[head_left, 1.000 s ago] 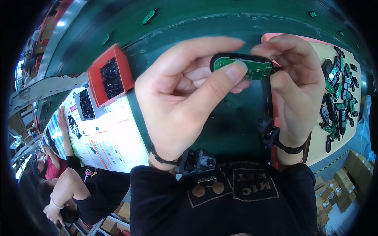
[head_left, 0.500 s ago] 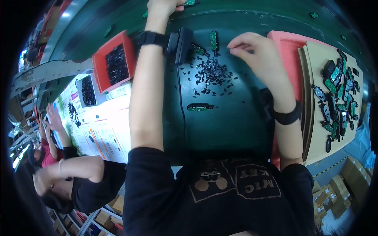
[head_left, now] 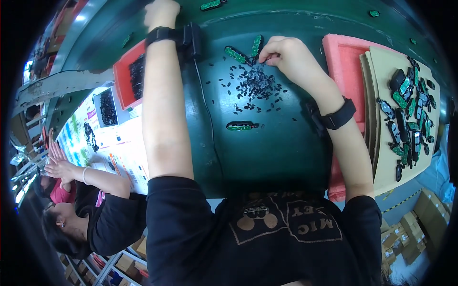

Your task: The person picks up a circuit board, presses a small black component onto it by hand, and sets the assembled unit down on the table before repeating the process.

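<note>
Lying near the right of 2 hands [head_left: 289, 53]: small black pieces [head_left: 259, 86]

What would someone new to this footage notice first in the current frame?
The eye lands first on the loose pile of tiny black pieces mid-picture on the dark green work surface, with the right hand at its far edge. Next come the cluster of black and green devices on tan cardboard at the right, and the red bin at the left, partly hidden behind the left forearm.
</note>
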`<action>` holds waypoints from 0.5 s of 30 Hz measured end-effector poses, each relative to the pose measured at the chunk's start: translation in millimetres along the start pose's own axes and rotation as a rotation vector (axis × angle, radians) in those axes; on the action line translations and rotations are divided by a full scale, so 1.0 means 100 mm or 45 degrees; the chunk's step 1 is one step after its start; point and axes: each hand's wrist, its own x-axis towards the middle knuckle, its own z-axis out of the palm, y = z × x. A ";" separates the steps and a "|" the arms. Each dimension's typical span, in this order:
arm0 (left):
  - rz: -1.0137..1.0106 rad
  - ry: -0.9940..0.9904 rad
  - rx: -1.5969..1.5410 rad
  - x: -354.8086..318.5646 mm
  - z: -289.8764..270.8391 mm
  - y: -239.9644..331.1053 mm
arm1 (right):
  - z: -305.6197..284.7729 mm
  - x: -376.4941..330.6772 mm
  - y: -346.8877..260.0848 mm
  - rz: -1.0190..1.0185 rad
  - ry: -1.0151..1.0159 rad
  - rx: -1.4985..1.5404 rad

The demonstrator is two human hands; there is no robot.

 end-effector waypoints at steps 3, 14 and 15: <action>-0.006 -0.440 0.149 0.07 -0.06 0.01 | -0.02 0.00 0.03 -0.052 0.017 -0.014; 0.339 0.265 -0.406 -0.33 -0.69 0.13 | -0.01 0.00 -0.02 -0.004 -0.054 -0.117; 0.339 0.265 -0.408 -0.47 -0.82 0.17 | -0.01 -0.01 -0.02 -0.003 -0.054 -0.118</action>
